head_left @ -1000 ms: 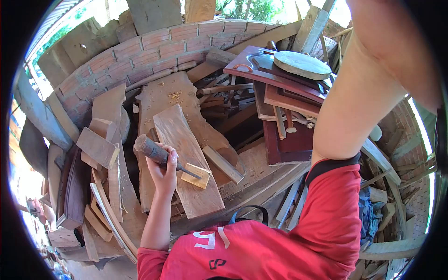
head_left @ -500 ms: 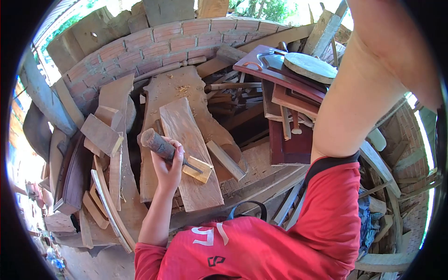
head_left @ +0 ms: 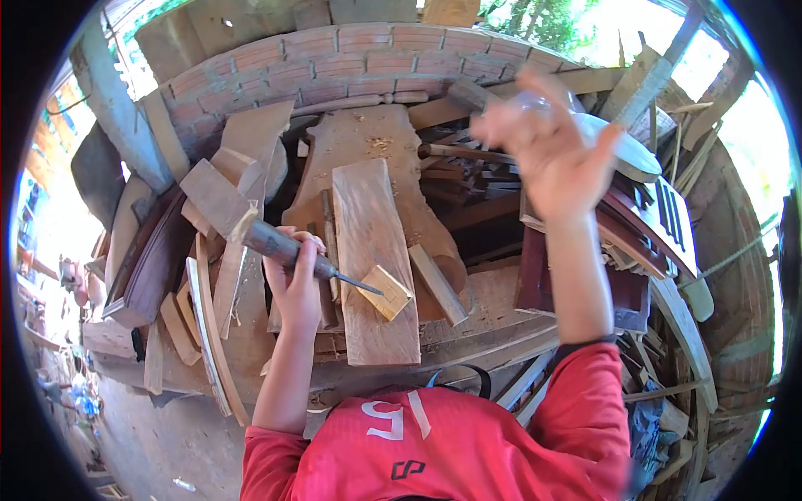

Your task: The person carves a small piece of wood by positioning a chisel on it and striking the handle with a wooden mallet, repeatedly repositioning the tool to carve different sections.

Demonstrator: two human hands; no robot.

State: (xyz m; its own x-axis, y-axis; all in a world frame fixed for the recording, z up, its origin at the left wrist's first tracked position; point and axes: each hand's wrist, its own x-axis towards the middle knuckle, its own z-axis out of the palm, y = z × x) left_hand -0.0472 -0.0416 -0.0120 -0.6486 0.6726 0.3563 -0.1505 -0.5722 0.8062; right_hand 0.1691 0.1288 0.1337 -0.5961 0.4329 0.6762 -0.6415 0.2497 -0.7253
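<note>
My left hand point(head_left: 297, 271) is wrapped round the dark cylindrical handle of a chisel point(head_left: 280, 245). The chisel's thin metal blade slants down to the right, its tip over a small pale wood block point(head_left: 393, 298); whether the tip touches cannot be told. That block lies at an angle on a longer wooden board point(head_left: 361, 196). Raised at the upper right, my right hand point(head_left: 555, 154) is smeared by motion, with its fingers spread and nothing clearly in it. A narrow wood strip point(head_left: 439, 284) lies right of the board.
A thick slab point(head_left: 368, 134) with wood shavings lies under the board. Stacked offcuts point(head_left: 213, 196) stand on the left. Dark red panels point(head_left: 535, 271) and a round wooden disc point(head_left: 631, 154) are on the right. A low brick wall point(head_left: 326, 63) runs behind.
My right arm has come down from close to the camera, and its hand now shows with fingers spread. The view has shifted. My left hand still holds the chisel, its blade now more visible.
</note>
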